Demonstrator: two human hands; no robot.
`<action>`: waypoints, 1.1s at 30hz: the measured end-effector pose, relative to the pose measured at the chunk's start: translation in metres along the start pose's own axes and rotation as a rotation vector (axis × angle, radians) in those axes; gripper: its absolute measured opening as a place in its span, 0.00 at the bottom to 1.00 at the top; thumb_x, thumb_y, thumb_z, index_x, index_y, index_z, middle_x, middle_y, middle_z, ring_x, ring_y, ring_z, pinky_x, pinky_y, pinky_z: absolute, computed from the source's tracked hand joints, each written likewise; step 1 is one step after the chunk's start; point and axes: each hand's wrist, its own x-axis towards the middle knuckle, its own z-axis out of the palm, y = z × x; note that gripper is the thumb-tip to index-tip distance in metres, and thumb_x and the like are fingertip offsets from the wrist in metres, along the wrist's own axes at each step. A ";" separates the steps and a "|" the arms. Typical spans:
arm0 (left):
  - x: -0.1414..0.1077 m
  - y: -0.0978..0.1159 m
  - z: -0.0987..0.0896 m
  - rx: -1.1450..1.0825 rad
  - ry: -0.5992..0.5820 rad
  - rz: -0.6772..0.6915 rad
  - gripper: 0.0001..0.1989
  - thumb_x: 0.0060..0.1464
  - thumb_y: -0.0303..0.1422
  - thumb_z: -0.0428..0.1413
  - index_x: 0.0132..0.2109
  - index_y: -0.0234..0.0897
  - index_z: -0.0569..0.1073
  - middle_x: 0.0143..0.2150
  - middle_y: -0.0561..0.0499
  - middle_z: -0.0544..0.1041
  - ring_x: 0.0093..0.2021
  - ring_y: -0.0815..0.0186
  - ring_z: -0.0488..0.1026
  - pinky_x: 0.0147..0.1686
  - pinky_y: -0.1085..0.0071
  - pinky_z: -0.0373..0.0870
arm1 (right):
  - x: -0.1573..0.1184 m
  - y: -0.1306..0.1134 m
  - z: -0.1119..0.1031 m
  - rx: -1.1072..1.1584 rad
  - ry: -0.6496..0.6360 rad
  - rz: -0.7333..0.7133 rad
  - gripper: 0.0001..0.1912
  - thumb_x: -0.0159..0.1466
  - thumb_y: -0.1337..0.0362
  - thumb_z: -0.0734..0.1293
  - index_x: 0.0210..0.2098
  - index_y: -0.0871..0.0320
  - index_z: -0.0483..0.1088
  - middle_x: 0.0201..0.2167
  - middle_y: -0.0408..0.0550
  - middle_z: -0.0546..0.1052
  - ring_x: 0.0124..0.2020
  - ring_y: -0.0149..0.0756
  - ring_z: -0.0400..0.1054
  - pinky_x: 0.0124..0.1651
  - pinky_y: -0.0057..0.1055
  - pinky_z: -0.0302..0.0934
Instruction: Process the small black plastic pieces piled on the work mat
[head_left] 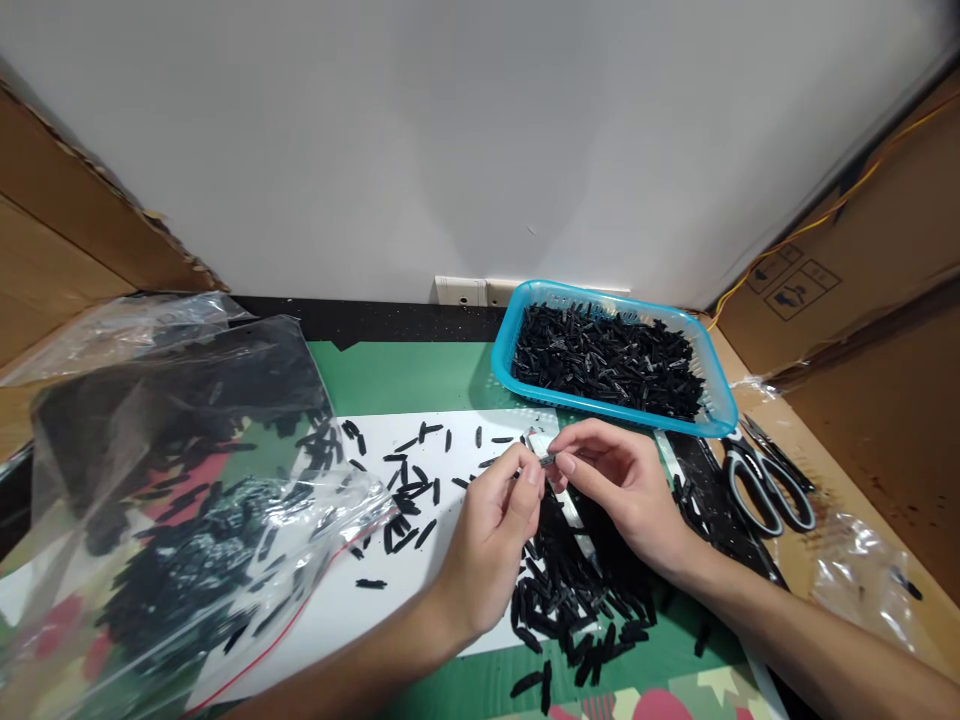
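Note:
My left hand [491,540] and my right hand [626,490] meet over the work surface, fingertips nearly touching. Between them they pinch one small dark strip [547,461], mostly covered by the fingers. Below and between my wrists lies a heap of small black strips [570,590]. More loose black strips [409,490] are scattered over a white sheet [322,620] left of my hands. Just beyond my right hand stands a blue plastic basket [615,412] filled with similar black pieces.
A clear zip bag [315,590] with black strips inside covers the left side. At right lie scissors [765,490] and a crumpled clear plastic bag [862,575]. Cardboard walls [885,270] flank the surface; a white wall with sockets [461,291] closes the back.

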 end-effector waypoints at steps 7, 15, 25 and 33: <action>0.000 0.000 0.000 0.034 -0.017 0.015 0.21 0.75 0.50 0.53 0.36 0.40 0.65 0.29 0.59 0.60 0.25 0.70 0.51 0.24 0.70 0.46 | -0.002 0.004 -0.001 0.002 -0.042 -0.008 0.10 0.67 0.56 0.79 0.39 0.56 0.80 0.32 0.45 0.83 0.31 0.33 0.77 0.38 0.30 0.75; -0.002 -0.001 -0.002 0.031 -0.023 -0.019 0.22 0.76 0.50 0.51 0.37 0.41 0.64 0.25 0.62 0.57 0.23 0.71 0.48 0.23 0.71 0.46 | -0.003 0.009 -0.003 -0.111 -0.044 -0.066 0.06 0.68 0.62 0.78 0.42 0.55 0.80 0.38 0.47 0.85 0.36 0.35 0.80 0.43 0.31 0.78; 0.000 0.005 0.002 -0.118 -0.043 -0.037 0.23 0.74 0.52 0.53 0.36 0.42 0.61 0.24 0.63 0.53 0.22 0.72 0.44 0.21 0.74 0.45 | 0.008 -0.017 -0.036 -0.686 0.121 -0.550 0.06 0.71 0.71 0.72 0.42 0.54 0.80 0.36 0.46 0.84 0.37 0.39 0.78 0.44 0.38 0.72; 0.000 0.005 0.002 -0.107 -0.061 -0.014 0.22 0.75 0.51 0.53 0.37 0.41 0.63 0.26 0.62 0.53 0.23 0.72 0.44 0.22 0.73 0.45 | 0.006 -0.013 -0.026 -0.715 -0.142 -0.619 0.12 0.72 0.73 0.71 0.52 0.56 0.78 0.40 0.49 0.85 0.37 0.39 0.78 0.41 0.38 0.73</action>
